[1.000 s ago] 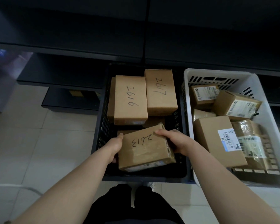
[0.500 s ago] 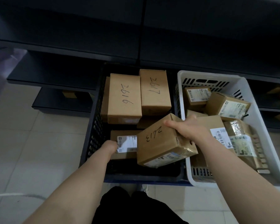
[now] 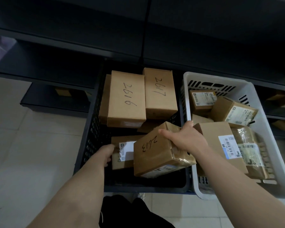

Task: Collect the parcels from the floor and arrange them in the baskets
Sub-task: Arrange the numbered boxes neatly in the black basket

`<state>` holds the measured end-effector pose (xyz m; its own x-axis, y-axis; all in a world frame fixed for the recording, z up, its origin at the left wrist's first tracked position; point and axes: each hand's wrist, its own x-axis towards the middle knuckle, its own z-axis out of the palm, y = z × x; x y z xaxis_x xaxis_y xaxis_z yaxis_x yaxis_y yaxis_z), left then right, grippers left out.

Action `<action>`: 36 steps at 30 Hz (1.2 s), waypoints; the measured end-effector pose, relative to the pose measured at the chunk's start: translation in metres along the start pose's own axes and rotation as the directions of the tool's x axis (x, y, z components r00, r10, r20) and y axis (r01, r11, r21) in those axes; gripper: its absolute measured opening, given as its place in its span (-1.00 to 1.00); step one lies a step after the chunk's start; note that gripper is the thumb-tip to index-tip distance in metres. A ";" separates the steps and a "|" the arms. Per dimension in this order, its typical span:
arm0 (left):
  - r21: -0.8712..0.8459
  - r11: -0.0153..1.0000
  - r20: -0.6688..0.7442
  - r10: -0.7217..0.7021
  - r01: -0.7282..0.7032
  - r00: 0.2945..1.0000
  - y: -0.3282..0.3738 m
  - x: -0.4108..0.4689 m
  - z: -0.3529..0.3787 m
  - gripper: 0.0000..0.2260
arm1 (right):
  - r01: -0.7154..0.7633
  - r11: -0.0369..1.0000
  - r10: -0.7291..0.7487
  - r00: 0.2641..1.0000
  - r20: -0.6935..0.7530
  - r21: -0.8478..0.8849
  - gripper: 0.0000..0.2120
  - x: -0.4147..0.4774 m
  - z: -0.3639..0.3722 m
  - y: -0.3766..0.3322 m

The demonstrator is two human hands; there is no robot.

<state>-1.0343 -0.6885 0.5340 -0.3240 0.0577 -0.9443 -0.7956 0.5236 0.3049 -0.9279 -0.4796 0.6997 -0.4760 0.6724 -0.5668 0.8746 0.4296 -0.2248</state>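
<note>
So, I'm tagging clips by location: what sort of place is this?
Likely a parcel storeroom or pickup point: cardboard parcels with handwritten numbers, like parcel 2616, fill a black basket and a white basket beside dark shelving.

Pale tiled floor [image 3: 26, 148] — on it a black basket [image 3: 92, 139] just beside a white basket [image 3: 268, 127].
</note>
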 end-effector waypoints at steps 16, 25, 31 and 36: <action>0.912 -0.148 0.405 0.467 -0.383 0.786 -0.005 0.021 0.038 0.27 | -0.027 0.999 0.025 0.999 -0.040 -0.041 0.04 -0.002 -0.012 -0.001; 0.935 -0.300 0.310 0.433 -0.189 0.846 0.004 -0.002 0.041 0.26 | -0.033 0.999 0.033 0.999 -0.014 0.042 -0.01 -0.003 -0.021 0.005; 0.930 -0.328 0.289 0.366 -0.168 0.884 0.026 -0.031 0.032 0.19 | -0.017 1.000 0.017 1.000 -0.016 0.027 0.04 0.001 -0.028 0.006; 0.952 -0.275 0.216 0.296 -0.134 0.930 0.045 -0.062 0.022 0.09 | 0.004 1.000 -0.004 1.000 -0.004 0.029 0.04 0.002 -0.035 0.005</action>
<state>-1.0394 -0.6498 0.6033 -0.4263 0.3926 -0.8149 0.7496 0.6576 -0.0753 -0.9278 -0.4552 0.7258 -0.4797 0.6732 -0.5628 0.8750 0.4145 -0.2501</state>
